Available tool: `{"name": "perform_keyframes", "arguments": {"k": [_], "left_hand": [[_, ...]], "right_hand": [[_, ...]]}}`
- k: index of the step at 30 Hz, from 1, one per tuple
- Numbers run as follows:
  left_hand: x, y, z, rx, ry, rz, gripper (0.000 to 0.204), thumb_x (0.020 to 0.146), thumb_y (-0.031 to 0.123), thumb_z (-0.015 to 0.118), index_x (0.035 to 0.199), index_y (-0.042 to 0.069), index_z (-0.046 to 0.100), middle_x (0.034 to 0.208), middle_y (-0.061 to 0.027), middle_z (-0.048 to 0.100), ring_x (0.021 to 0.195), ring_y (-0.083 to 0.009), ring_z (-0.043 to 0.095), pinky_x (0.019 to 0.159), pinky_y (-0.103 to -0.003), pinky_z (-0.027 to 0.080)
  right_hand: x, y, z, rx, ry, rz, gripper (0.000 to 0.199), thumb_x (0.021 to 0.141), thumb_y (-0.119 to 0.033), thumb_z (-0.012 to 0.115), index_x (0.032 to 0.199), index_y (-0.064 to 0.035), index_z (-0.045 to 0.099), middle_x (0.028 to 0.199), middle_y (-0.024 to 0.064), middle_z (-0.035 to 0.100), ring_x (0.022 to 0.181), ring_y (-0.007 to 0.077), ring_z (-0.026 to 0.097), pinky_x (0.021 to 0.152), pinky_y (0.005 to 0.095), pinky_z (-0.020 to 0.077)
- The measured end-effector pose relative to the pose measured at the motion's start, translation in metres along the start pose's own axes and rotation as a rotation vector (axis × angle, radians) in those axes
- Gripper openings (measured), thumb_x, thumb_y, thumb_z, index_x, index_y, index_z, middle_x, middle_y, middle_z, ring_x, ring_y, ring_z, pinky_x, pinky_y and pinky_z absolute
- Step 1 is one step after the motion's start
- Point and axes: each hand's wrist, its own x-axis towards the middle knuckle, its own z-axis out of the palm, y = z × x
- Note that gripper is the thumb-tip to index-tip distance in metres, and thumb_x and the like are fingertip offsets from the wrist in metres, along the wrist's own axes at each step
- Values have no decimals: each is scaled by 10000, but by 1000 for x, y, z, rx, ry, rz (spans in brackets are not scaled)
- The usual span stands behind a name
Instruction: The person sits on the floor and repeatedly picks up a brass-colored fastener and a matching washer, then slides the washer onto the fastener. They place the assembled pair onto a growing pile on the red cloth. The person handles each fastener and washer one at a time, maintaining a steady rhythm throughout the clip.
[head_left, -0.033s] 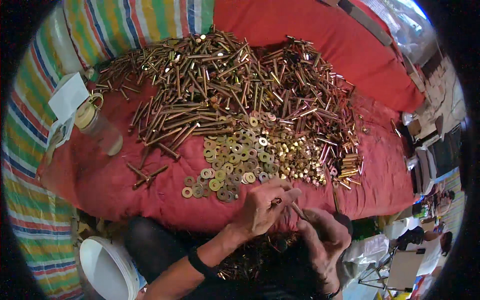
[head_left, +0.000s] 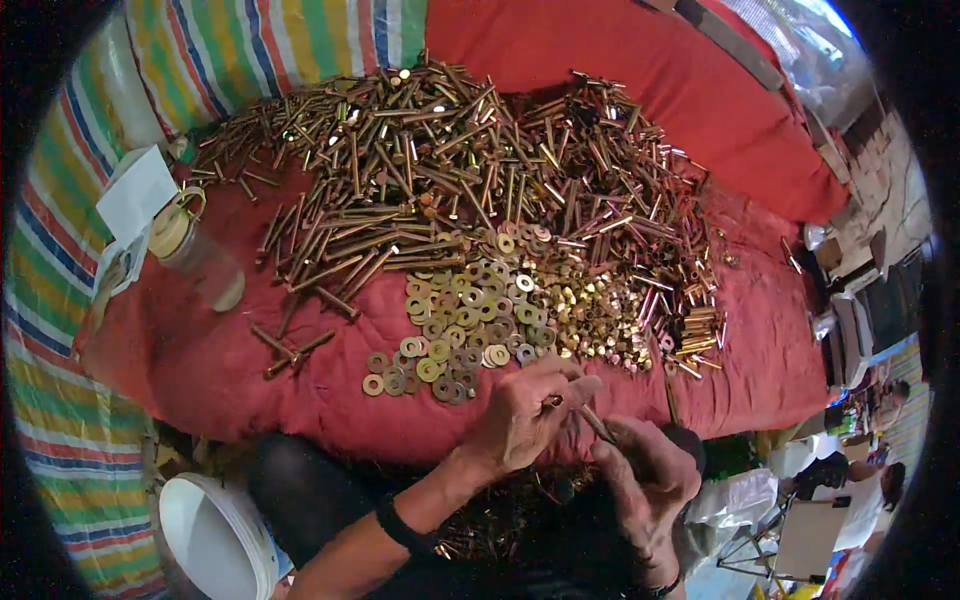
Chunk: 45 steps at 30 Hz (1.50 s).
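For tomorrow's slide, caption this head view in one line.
Two hands, left hand and right hand, work one bolt beside brass washers on red cloth.

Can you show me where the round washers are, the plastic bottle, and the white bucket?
Washers (head_left: 450, 335), head view: middle of the flat pile on the red cloth.
Plastic bottle (head_left: 200, 260), head view: its clear body, lying on its side.
White bucket (head_left: 205, 535), head view: inside of its wall.

White paper label beside clear bottle.
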Motion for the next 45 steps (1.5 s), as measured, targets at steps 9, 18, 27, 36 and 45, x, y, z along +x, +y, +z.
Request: {"name": "perform_keyframes", "arguments": {"k": [9,18,27,36,45], "left_hand": [[2,-15,5,-100,-96,92,138,917,139,715,940,9,754,873,-126,678,783,-296,691,673,-396,550],[4,-8,7,129,-22,113,313,969,341,617,848,84,748,727,-89,555,668,-290,591,595,-421,445],[9,-5,8,443,69,321,246,892,213,673,690,93,601,697,-78,512,690,-288,569,708,-429,415],[5,-1,8,536,126,232,243,831,168,703,673,19,593,824,-135,641,779,-340,583,783,-471,438],[2,-6,5,515,55,209,247,877,202,663,707,27,626,877,-137,676,806,-342,601,799,-463,453]], "right_hand": [[8,16,4,-134,-31,-231,222,884,-2,765,1101,8,720,870,151,743,712,203,731,646,304,568],[10,18,-9,-458,-72,-487,317,799,22,774,1111,31,720,918,154,714,700,257,708,582,327,542],[14,19,-20,-639,-239,-750,498,746,-6,755,1215,129,651,980,161,697,736,228,717,584,346,564],[6,1,-8,295,-92,478,140,950,-74,714,1016,46,747,818,69,730,701,112,672,596,229,500],[16,9,-14,-136,-222,-166,367,870,-18,719,1226,58,674,920,123,731,716,173,691,605,308,555]]}}
